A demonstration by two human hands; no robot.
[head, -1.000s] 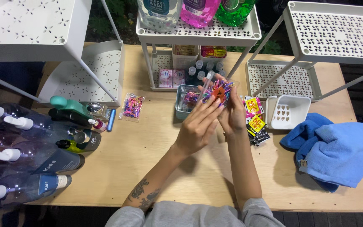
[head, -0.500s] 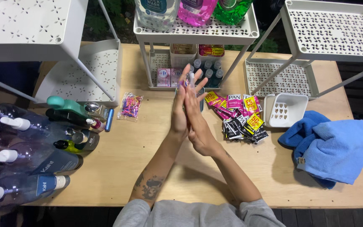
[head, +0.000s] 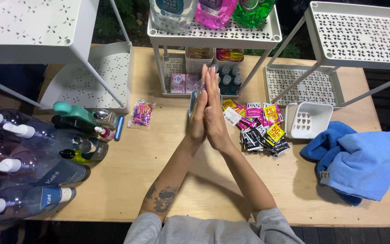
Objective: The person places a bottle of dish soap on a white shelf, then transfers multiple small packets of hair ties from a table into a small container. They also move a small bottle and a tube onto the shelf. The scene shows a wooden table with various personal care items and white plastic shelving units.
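Observation:
My left hand (head: 197,118) and my right hand (head: 215,116) are pressed flat together, palm to palm, with the fingers straight and pointing away from me. They hover over a small grey tin (head: 191,102), which they mostly hide. Nothing shows between the palms, and I cannot tell whether something is held there. A pile of small sachets (head: 259,123) in pink, yellow and black lies just right of my right hand. A clear bag of colourful hair ties (head: 141,114) lies on the wooden table (head: 127,171) to the left.
A white rack (head: 213,34) behind my hands holds soap bottles on top, with small bottles and boxes below. More white racks stand at left and right. Pump bottles (head: 28,153) crowd the left edge. At the right are a white basket (head: 307,119) and a blue towel (head: 355,159).
A second ago my hands held a clear bag of colourful hair ties over the tin. The bag is gone from view and both palms have closed flat together.

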